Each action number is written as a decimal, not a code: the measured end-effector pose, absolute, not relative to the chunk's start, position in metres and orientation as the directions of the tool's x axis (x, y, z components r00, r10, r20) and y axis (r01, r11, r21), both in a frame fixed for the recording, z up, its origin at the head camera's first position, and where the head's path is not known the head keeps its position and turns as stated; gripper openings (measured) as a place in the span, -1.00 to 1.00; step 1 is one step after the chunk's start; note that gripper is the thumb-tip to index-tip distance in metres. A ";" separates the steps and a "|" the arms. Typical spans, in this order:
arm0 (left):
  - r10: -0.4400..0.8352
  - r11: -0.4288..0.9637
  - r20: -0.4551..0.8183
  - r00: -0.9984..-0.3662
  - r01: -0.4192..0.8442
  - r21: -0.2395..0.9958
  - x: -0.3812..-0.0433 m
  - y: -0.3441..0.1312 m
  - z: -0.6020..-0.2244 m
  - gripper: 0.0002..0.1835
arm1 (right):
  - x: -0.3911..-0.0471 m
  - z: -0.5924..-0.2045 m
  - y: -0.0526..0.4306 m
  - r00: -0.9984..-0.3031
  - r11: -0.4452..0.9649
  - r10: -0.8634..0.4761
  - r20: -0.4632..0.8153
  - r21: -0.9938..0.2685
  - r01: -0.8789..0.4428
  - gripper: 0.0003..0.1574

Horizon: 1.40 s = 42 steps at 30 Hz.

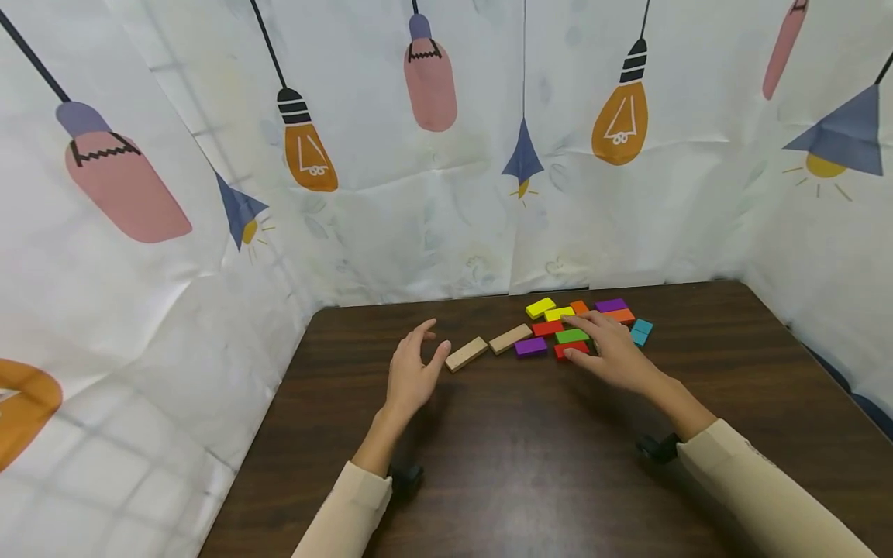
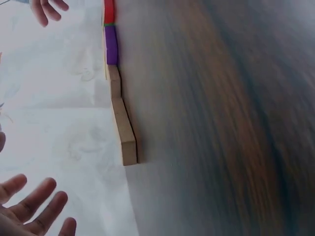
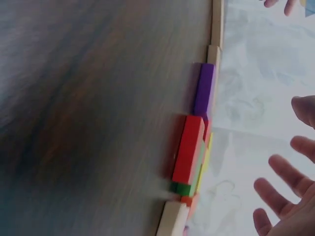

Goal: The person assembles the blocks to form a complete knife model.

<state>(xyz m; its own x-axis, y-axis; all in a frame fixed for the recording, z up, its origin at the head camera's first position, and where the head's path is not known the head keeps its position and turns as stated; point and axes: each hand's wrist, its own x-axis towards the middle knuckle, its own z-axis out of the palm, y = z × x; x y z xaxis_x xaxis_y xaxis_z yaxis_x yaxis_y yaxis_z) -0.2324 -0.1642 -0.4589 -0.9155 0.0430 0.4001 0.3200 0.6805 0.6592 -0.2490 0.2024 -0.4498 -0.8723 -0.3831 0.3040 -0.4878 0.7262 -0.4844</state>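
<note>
My left hand (image 1: 412, 372) holds nothing; its fingers are spread just left of a plain wooden block (image 1: 467, 354). A second wooden block (image 1: 510, 339) lies beyond it, in line towards the coloured blocks. My right hand (image 1: 610, 349) is over the coloured group with fingers relaxed and nothing gripped. Near its fingers are a red block (image 1: 570, 351), a green block (image 1: 572, 335) and a purple block (image 1: 531, 347). In the right wrist view, a pale wooden block (image 3: 172, 219) shows that my right hand hides in the head view.
Behind lie yellow blocks (image 1: 540, 308), another red block (image 1: 547, 328), orange blocks (image 1: 618, 316) and a second purple block (image 1: 611, 304). Blue blocks (image 1: 641, 332) sit to the right. The dark wooden table (image 1: 488, 465) ends at a printed curtain (image 1: 432, 225).
</note>
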 end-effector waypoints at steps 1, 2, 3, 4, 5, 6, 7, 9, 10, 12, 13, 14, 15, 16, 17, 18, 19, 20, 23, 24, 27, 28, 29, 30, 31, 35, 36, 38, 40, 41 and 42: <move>0.041 0.662 0.402 -0.915 0.326 0.675 -0.234 -0.163 -0.460 -0.41 | -0.252 -0.450 0.200 -0.874 0.721 -0.385 0.296 -0.495 -0.485 -0.26; 0.039 0.644 0.403 -0.914 0.332 0.689 -0.236 -0.162 -0.460 -0.43 | -0.256 -0.449 0.198 -0.876 0.717 -0.387 0.287 -0.504 -0.481 -0.26; 0.035 0.624 0.401 -0.915 0.333 0.707 -0.238 -0.162 -0.461 -0.45 | -0.259 -0.449 0.196 -0.878 0.708 -0.390 0.278 -0.519 -0.479 -0.25; 0.031 0.606 0.397 -0.917 0.333 0.722 -0.239 -0.161 -0.462 -0.46 | -0.262 -0.450 0.194 -0.877 0.696 -0.395 0.272 -0.534 -0.479 -0.25; 0.026 0.591 0.394 -0.919 0.332 0.735 -0.241 -0.160 -0.463 -0.47 | -0.266 -0.450 0.192 -0.880 0.686 -0.397 0.261 -0.553 -0.473 -0.24; 0.019 0.581 0.388 -0.922 0.326 0.746 -0.242 -0.160 -0.463 -0.49 | -0.269 -0.451 0.190 -0.882 0.679 -0.398 0.251 -0.566 -0.468 -0.25; 0.012 0.571 0.382 -0.924 0.321 0.756 -0.244 -0.159 -0.464 -0.50 | -0.273 -0.452 0.188 -0.886 0.670 -0.395 0.241 -0.584 -0.458 -0.24; 0.003 0.560 0.368 -0.930 0.307 0.769 -0.246 -0.159 -0.466 -0.51 | -0.280 -0.453 0.184 -0.889 0.650 -0.397 0.229 -0.613 -0.449 -0.25; -0.002 0.561 0.362 -0.932 0.299 0.772 -0.247 -0.160 -0.466 -0.53 | -0.283 -0.454 0.183 -0.890 0.645 -0.398 0.222 -0.623 -0.444 -0.26; -0.010 0.569 0.347 -0.938 0.280 0.773 -0.248 -0.160 -0.467 -0.55 | -0.290 -0.454 0.180 -0.894 0.636 -0.399 0.204 -0.641 -0.430 -0.27; -0.011 0.575 0.339 -0.941 0.271 0.772 -0.249 -0.160 -0.467 -0.57 | -0.294 -0.454 0.178 -0.894 0.630 -0.401 0.197 -0.649 -0.426 -0.28; -0.015 0.581 0.329 -0.944 0.260 0.771 -0.249 -0.161 -0.467 -0.59 | -0.297 -0.454 0.177 -0.893 0.625 -0.407 0.192 -0.654 -0.425 -0.28; -0.017 0.587 0.318 -0.948 0.248 0.770 -0.250 -0.161 -0.467 -0.61 | -0.301 -0.455 0.175 -0.893 0.622 -0.410 0.184 -0.661 -0.421 -0.30; -0.018 0.593 0.307 -0.952 0.237 0.769 -0.250 -0.161 -0.467 -0.62 | -0.304 -0.455 0.174 -0.895 0.619 -0.411 0.173 -0.667 -0.414 -0.30; -0.015 0.600 0.296 -0.955 0.228 0.767 -0.251 -0.161 -0.467 -0.63 | -0.308 -0.456 0.172 -0.895 0.618 -0.413 0.168 -0.670 -0.411 -0.32; -0.013 0.604 0.283 -0.959 0.218 0.767 -0.251 -0.162 -0.468 -0.64 | -0.311 -0.456 0.170 -0.893 0.617 -0.419 0.166 -0.669 -0.414 -0.34; -0.009 0.609 0.267 -0.964 0.206 0.766 -0.252 -0.162 -0.469 -0.64 | -0.314 -0.457 0.169 -0.890 0.613 -0.425 0.162 -0.672 -0.415 -0.35; -0.004 0.611 0.253 -0.967 0.198 0.766 -0.253 -0.163 -0.470 -0.64 | -0.318 -0.458 0.167 -0.888 0.610 -0.433 0.157 -0.674 -0.417 -0.37; 0.020 0.622 0.206 -0.978 0.173 0.764 -0.256 -0.164 -0.472 -0.62 | -0.326 -0.461 0.164 -0.876 0.587 -0.461 0.139 -0.693 -0.419 -0.42; 0.029 0.624 0.186 -0.982 0.163 0.764 -0.257 -0.165 -0.473 -0.61 | -0.329 -0.461 0.163 -0.873 0.582 -0.470 0.128 -0.699 -0.416 -0.43; 0.061 0.635 0.134 -0.989 0.142 0.759 -0.261 -0.166 -0.474 -0.58 | -0.337 -0.464 0.162 -0.867 0.569 -0.488 0.099 -0.718 -0.402 -0.46; 0.072 0.638 0.115 -0.991 0.134 0.759 -0.262 -0.167 -0.474 -0.57 | -0.339 -0.464 0.161 -0.866 0.570 -0.491 0.089 -0.719 -0.397 -0.46; 0.080 0.641 0.098 -0.992 0.126 0.757 -0.263 -0.168 -0.475 -0.56 | -0.341 -0.465 0.160 -0.867 0.574 -0.492 0.078 -0.720 -0.391 -0.46; 0.088 0.647 0.085 -0.993 0.122 0.753 -0.265 -0.168 -0.476 -0.56 | -0.343 -0.465 0.160 -0.866 0.575 -0.495 0.071 -0.720 -0.388 -0.46; 0.093 0.651 0.074 -0.993 0.117 0.750 -0.266 -0.169 -0.476 -0.55 | -0.346 -0.467 0.159 -0.865 0.577 -0.498 0.065 -0.720 -0.386 -0.47; 0.103 0.656 0.053 -0.993 0.108 0.747 -0.270 -0.170 -0.479 -0.54 | -0.353 -0.470 0.155 -0.865 0.591 -0.499 0.049 -0.711 -0.381 -0.48; 0.105 0.656 0.048 -0.993 0.106 0.747 -0.271 -0.171 -0.479 -0.54 | -0.354 -0.471 0.154 -0.864 0.590 -0.501 0.048 -0.711 -0.382 -0.49; 0.108 0.653 0.033 -0.994 0.096 0.751 -0.272 -0.172 -0.481 -0.54 | -0.357 -0.472 0.152 -0.859 0.589 -0.509 0.056 -0.705 -0.396 -0.51; 0.110 0.648 0.013 -0.994 0.082 0.758 -0.272 -0.172 -0.482 -0.53 | -0.359 -0.474 0.150 -0.852 0.584 -0.520 0.066 -0.701 -0.411 -0.52; 0.112 0.646 0.004 -0.994 0.076 0.760 -0.273 -0.173 -0.483 -0.53 | -0.360 -0.475 0.150 -0.848 0.579 -0.525 0.070 -0.701 -0.416 -0.52; 0.114 0.642 -0.003 -0.993 0.072 0.763 -0.273 -0.173 -0.483 -0.53 | -0.360 -0.475 0.150 -0.845 0.577 -0.529 0.075 -0.699 -0.423 -0.53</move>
